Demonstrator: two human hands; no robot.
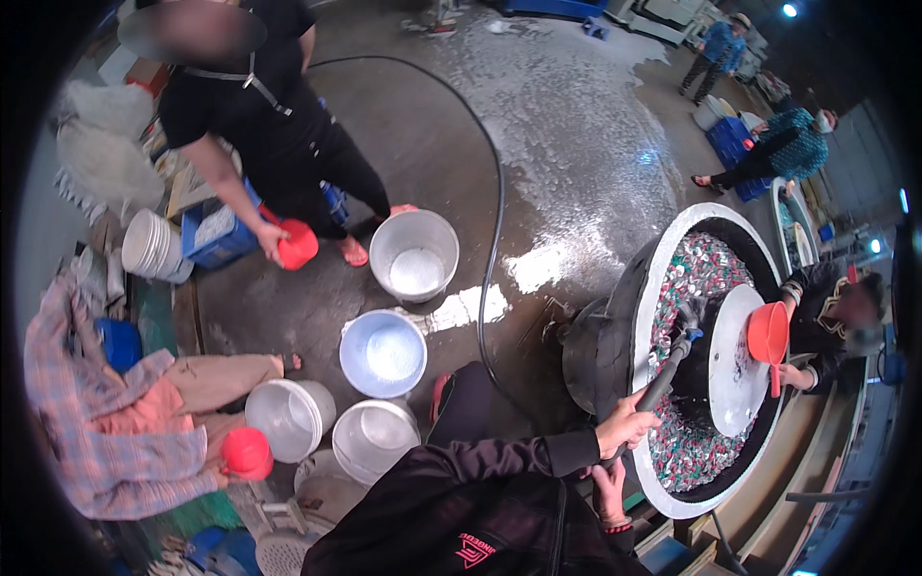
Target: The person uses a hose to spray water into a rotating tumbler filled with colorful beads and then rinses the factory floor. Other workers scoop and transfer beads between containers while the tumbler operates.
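My left hand [626, 423] is closed round a dark hose [663, 380] that ends in a nozzle with a blue valve [693, 335]. Just below it, my right hand [609, 491], with a red band at the wrist, also grips the hose. The nozzle points into a big round vat with a pale rim [645, 336], and what looks like water sprays from its tip. Small red, green and whitish pieces [699, 439] fill the vat around a pale central disc [738, 361]. Over that disc, another person's hands hold an orange-red scoop [768, 334].
A black hose [498, 192] curves across the wet floor. Several buckets stand to my left, including a white one [415, 255] and a pale blue one [383, 353]. Two people there hold red scoops [298, 245]. Wooden troughs [789, 485] lie beyond the vat.
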